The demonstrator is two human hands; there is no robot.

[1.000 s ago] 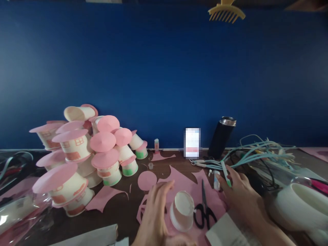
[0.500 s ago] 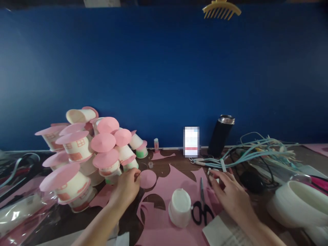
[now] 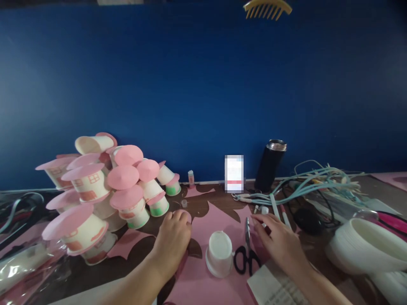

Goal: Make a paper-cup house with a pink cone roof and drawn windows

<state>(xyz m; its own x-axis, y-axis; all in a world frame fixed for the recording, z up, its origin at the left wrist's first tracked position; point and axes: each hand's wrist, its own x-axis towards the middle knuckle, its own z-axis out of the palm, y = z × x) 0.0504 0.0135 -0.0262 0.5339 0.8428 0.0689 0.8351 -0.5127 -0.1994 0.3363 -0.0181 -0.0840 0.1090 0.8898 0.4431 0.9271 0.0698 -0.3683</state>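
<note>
My left hand [image 3: 174,235] rests palm down over a pink paper disc [image 3: 188,215], fingers curled across it; the fingertips and most of the disc are hidden. To the right, my right hand [image 3: 278,239] is open and loosely bent, its index finger close to the tip of the black-handled scissors [image 3: 247,250]. Between the hands, a white paper cup [image 3: 219,253] stands upside down on a pink sheet [image 3: 208,292] with round cutouts. Small white pieces [image 3: 264,209] lie just beyond my right fingers.
Decorated cups with pink paper roofs [image 3: 127,177] are piled at left. A glue bottle [image 3: 191,179], a blurred-out screen [image 3: 234,173] and a black flask [image 3: 271,165] stand along the blue panel [image 3: 203,84]. Blue cables [image 3: 305,188] and stacked white cups [image 3: 352,250] occupy the right.
My left hand has moved right, from the disc's edge onto it, covering most of it. My right hand has shifted slightly left and lower, away from the small white pieces.
</note>
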